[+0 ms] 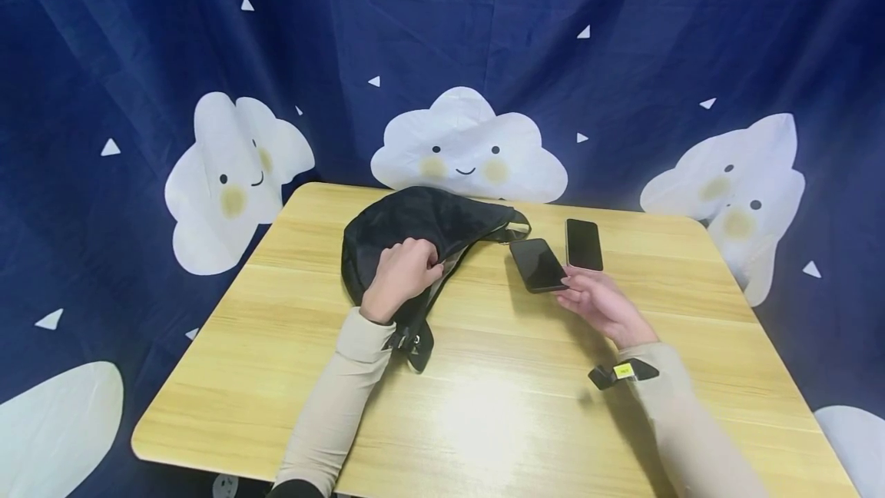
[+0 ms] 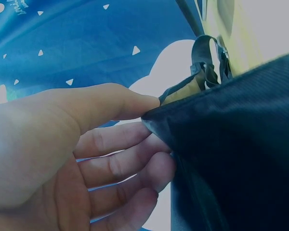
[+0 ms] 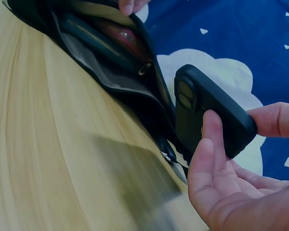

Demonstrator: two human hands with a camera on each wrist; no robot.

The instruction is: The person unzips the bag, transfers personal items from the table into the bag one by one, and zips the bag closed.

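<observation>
A black bag (image 1: 415, 214) with a strap and buckle lies on the table. My left hand (image 1: 408, 271) pinches the edge of its opening between thumb and fingers, also seen close up at the bag's fabric (image 2: 241, 134) in the left wrist view. My right hand (image 1: 598, 302) grips a black smartphone (image 1: 538, 264) by its near end, raised over the table to the right of the bag. Its camera side (image 3: 192, 106) faces the right wrist view. There the bag's mouth gapes, showing a dark cylindrical thing (image 3: 98, 43) and a reddish thing (image 3: 120, 36) inside.
A second phone (image 1: 584, 244), with a dark screen, lies on the wooden table (image 1: 484, 367) just beyond my right hand. Past the table's back edge hangs a navy curtain (image 1: 429, 21) printed with white clouds. The bag's buckled strap end (image 1: 418, 348) lies by my left wrist.
</observation>
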